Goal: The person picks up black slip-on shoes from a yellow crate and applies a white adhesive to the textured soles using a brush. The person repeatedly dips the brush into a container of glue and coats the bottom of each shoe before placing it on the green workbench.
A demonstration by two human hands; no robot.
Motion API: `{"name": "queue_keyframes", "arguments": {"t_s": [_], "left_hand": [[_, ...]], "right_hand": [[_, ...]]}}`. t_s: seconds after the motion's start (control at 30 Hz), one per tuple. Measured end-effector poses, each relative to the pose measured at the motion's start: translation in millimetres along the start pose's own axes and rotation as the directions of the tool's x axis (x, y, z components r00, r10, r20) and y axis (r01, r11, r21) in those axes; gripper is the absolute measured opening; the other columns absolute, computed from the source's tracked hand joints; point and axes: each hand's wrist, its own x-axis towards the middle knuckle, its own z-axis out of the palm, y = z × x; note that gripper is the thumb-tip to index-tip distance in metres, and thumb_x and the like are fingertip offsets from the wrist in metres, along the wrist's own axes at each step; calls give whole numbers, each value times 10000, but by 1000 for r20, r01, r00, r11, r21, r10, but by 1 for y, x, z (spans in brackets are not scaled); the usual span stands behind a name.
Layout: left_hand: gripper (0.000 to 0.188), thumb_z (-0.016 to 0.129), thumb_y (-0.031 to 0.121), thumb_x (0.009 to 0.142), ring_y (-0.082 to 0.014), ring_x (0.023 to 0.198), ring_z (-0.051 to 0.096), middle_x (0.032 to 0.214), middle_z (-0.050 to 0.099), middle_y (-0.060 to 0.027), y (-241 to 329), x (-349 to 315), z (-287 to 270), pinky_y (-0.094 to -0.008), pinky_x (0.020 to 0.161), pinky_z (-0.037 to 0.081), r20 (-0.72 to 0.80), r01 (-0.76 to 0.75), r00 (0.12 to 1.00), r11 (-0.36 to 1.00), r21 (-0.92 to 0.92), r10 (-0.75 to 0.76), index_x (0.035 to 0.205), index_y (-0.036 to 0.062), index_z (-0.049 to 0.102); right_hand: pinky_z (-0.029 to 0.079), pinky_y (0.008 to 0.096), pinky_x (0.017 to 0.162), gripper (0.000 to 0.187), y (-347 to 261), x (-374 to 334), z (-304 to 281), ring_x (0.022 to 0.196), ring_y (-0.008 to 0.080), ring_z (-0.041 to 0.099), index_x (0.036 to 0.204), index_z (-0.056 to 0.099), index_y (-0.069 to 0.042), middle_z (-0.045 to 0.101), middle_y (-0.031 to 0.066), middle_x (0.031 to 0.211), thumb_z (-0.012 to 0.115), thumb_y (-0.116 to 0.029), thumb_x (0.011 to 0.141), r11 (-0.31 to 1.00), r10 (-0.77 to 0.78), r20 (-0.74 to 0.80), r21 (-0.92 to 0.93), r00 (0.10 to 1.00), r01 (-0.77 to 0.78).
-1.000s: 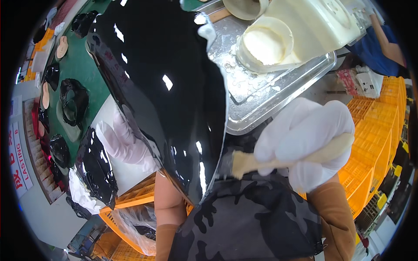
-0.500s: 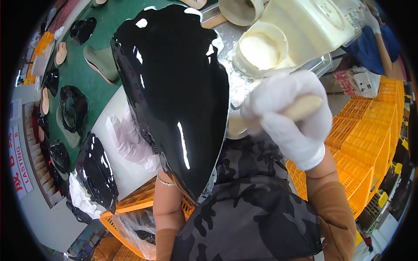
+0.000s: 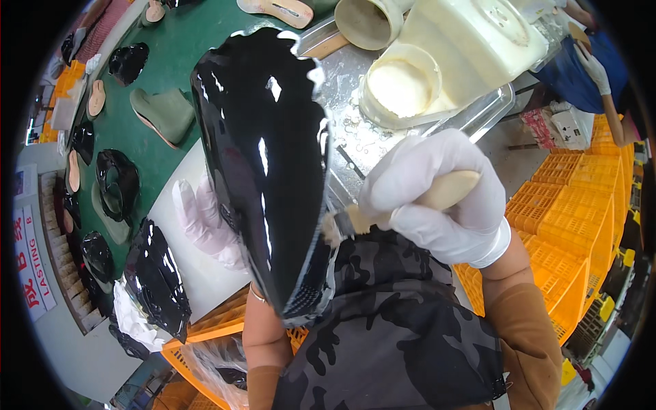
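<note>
A glossy black boot upper (image 3: 263, 150) with a scalloped, white-smeared edge hangs in front of me, its pointed end toward my lap. My white-gloved left hand (image 3: 205, 225) supports it from the left; its fingers show beside the upper, while the thumb and the grip itself are hidden behind it. In my gloved right hand (image 3: 451, 205) is a flat brush (image 3: 355, 219), its wooden handle wrapped by the fingers. The brush's bristles touch the upper's right edge, low down. Beyond the right hand, a round tub (image 3: 396, 89) holds white paste.
A metal tray (image 3: 348, 143) smeared with white carries the tub and a large cream container (image 3: 471, 48). Black uppers (image 3: 157, 280), a green-grey last (image 3: 164, 116) and insoles (image 3: 277, 10) lie on the green table (image 3: 164, 75). Orange crates (image 3: 547, 232) stand right; a co-worker's gloved hand (image 3: 593, 68) is far right.
The upper has turned and shifted slightly left and its top has dropped. My right hand has moved a little left and down, bringing the brush against the upper's edge.
</note>
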Motion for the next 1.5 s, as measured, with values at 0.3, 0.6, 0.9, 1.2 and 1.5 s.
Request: {"name": "queue_keyframes", "arguments": {"t_s": [0.3,0.6,0.9,1.2,1.5], "left_hand": [[713,465,430,837,-343,1055,560,1186,488,-249,17,0,26,-387,807,504,-98,289,953,957,17,-286,1344,-16,236],[409,386,355,924,-350,912,611,1181,493,-277,27,13,35,-355,705,527,-194,504,824,845,-177,-532,1198,51,383],[461,339,458,931,-316,935,604,1162,490,-240,34,17,15,-367,720,508,97,603,729,568,-560,-677,1206,90,367],[403,440,292,922,-333,1052,543,1312,364,-264,41,5,20,-414,874,470,319,648,622,241,-722,-715,1252,81,342],[466,441,413,909,-306,1113,489,1287,430,-205,48,6,27,-430,926,427,300,750,482,210,-627,-824,1234,87,370]], "right_hand": [[480,256,655,178,28,16,-3,709,175,610,902,500,-39,618,50,810,649,-43,804,966,-186,-107,-199,977,162],[522,278,669,156,11,10,-12,762,179,605,971,469,-1,591,112,856,529,-130,907,970,-238,-314,-25,919,242],[502,231,561,295,-7,3,0,680,166,568,991,456,-31,565,129,816,551,-295,898,985,-168,-357,-30,919,169],[454,272,646,264,-28,29,50,767,203,535,1008,485,-52,543,103,889,582,-213,823,971,-204,184,-85,961,223],[431,325,869,373,-18,33,64,1001,261,540,1133,498,2,560,141,1035,572,6,767,950,-144,536,-161,832,269]]}}
